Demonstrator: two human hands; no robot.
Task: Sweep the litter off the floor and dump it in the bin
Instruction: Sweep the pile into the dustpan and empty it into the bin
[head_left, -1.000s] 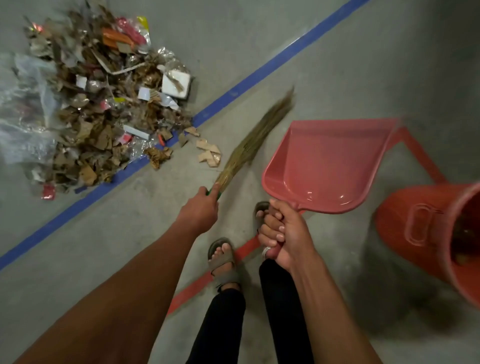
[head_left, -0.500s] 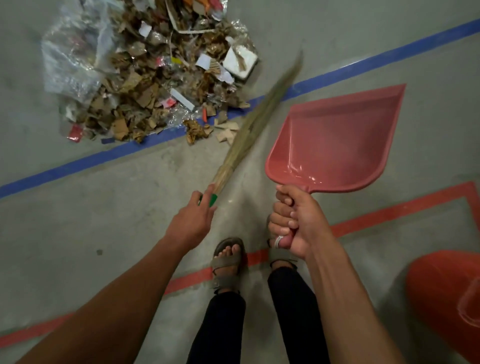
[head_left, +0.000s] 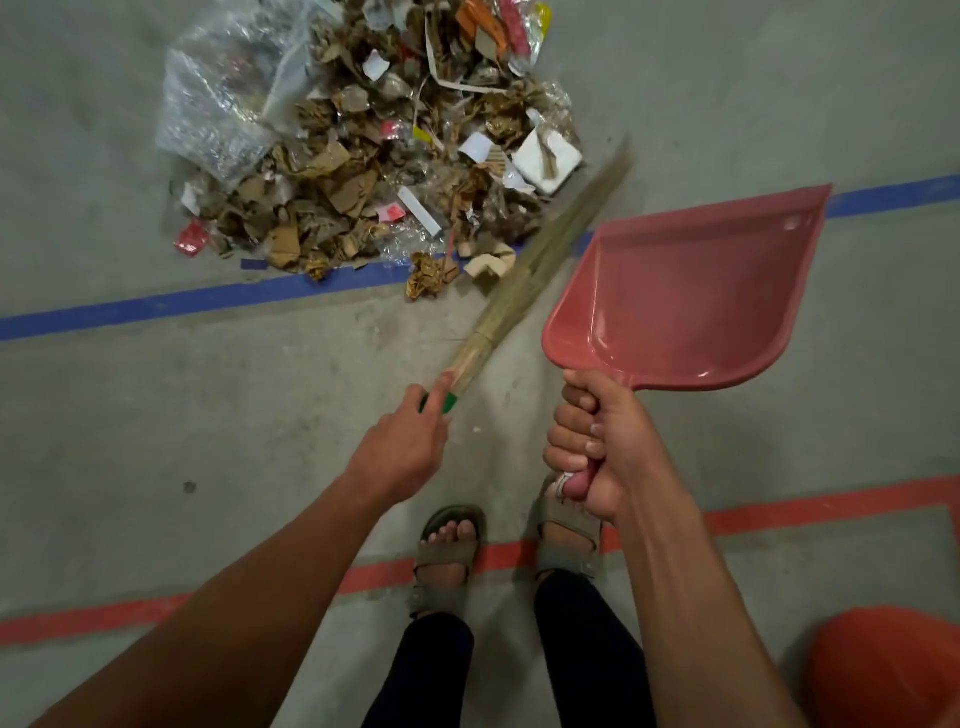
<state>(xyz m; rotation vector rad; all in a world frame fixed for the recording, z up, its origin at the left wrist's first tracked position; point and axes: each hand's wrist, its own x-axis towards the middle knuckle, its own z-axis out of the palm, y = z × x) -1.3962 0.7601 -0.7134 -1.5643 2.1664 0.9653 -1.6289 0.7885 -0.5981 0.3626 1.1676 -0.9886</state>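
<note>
Fingers of the left hand curl round the broom, whose long axis slants up-right along the litter pile's near-right fringe on the floor. Right hand grips the dustpan, raised right of the pile; the bin sits at the lower right corner.

Pink dustpan, orange bin
</note>
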